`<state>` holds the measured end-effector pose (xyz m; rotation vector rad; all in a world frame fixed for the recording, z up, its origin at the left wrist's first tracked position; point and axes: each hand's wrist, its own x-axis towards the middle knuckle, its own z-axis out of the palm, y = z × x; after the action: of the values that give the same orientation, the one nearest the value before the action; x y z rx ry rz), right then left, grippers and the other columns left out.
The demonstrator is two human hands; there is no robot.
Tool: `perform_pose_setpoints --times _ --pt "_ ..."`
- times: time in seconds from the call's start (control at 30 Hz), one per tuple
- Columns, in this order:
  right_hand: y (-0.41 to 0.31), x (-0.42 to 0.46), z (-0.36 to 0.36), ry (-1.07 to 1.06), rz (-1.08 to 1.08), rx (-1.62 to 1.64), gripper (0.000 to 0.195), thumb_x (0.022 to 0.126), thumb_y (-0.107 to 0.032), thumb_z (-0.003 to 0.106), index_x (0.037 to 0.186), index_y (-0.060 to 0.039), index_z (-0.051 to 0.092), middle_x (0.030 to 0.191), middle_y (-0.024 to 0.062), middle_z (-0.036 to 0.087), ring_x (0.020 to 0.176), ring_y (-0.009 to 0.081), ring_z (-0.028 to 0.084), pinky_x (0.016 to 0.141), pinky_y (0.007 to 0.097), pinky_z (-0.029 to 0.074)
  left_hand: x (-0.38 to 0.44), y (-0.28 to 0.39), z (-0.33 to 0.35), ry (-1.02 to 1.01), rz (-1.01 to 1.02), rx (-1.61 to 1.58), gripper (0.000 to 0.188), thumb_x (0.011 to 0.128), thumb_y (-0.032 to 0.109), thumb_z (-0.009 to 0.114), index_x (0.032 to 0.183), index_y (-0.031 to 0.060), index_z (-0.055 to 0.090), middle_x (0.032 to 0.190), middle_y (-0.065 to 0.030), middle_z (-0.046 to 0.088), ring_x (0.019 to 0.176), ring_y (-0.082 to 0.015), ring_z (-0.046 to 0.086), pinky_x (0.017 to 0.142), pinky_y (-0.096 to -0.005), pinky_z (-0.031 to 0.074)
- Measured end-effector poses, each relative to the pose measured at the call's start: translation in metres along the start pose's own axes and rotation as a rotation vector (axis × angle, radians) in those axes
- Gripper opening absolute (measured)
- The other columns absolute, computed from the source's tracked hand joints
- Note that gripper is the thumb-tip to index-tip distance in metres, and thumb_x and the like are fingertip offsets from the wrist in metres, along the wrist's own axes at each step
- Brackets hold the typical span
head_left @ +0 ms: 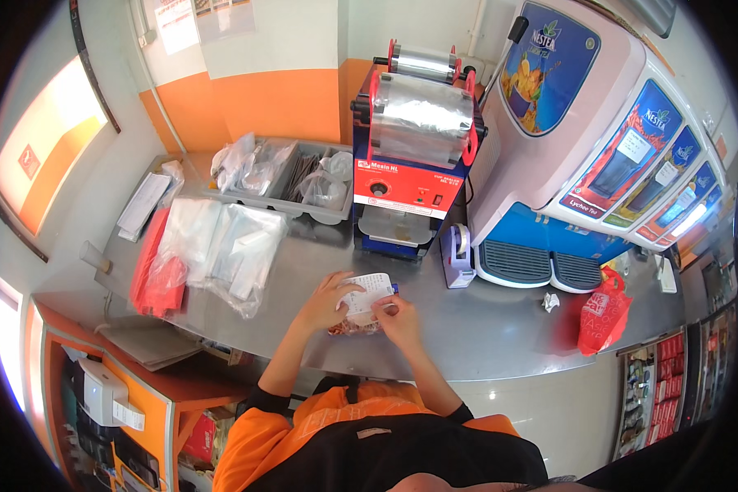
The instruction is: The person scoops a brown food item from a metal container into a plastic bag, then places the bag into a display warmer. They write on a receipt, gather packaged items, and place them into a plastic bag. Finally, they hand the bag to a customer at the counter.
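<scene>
A white paper slip [374, 294] bearing writing lies between my hands, over a clear plastic package of food [357, 326] on the steel table [467, 344]. My left hand [327, 305] holds the slip's left side, its thumb across the paper. At the lower right edge, my right hand [398, 317] pinches the slip between thumb and fingertips. A small blue patch shows behind the slip's right edge; what it belongs to is hidden. The slip and my fingers cover much of the package.
A cup sealer [406, 184] stands ahead, with a tape dispenser [458, 258] and drink dispenser [566, 154] to its right. Leftward are plastic bags [246, 246], red bags [160, 270] and a grey divided tray [277, 203]. A red bag [604, 313] and crumpled paper [550, 302] lie right.
</scene>
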<state>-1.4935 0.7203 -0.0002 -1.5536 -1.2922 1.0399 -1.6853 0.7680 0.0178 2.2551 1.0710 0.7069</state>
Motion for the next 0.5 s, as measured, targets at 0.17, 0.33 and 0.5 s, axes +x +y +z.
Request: perform_pose_setpoints --times 0.17,0.33,0.5 --pt "-0.016 -0.006 0.008 0.049 0.006 -0.238 0.014 0.078 -0.021 0.066 0.081 -0.0072 0.065 0.065 0.0055 0.068 0.059 0.0165 0.065 0.056 0.0279 0.049 -0.009 0.002 0.007 0.06 -0.045 0.007 0.042 0.073 0.0 0.054 0.111 0.0161 0.057 0.132 -0.0146 0.042 0.125 -0.0348 0.036 0.103 -0.0434 0.031" --pt "-0.022 -0.005 0.005 0.046 0.024 -0.24 0.014 0.077 -0.02 0.067 0.08 -0.0062 0.065 0.065 0.0056 0.068 0.059 0.0144 0.067 0.056 0.0267 0.049 -0.011 0.018 0.012 0.148 -0.139 -0.025 0.03 0.079 0.01 0.059 0.108 0.0147 0.058 0.133 -0.0167 0.04 0.124 -0.0362 0.036 0.102 -0.0427 0.032" --pt "-0.012 0.001 0.008 0.015 0.033 -0.252 0.02 0.076 -0.025 0.068 0.081 -0.0061 0.063 0.066 0.0067 0.068 0.064 0.0173 0.067 0.06 0.0286 0.049 -0.015 0.017 0.017 0.201 -0.136 -0.012 0.03 0.078 0.011 0.061 0.108 0.0145 0.058 0.134 -0.0186 0.037 0.125 -0.0374 0.034 0.102 -0.043 0.032"
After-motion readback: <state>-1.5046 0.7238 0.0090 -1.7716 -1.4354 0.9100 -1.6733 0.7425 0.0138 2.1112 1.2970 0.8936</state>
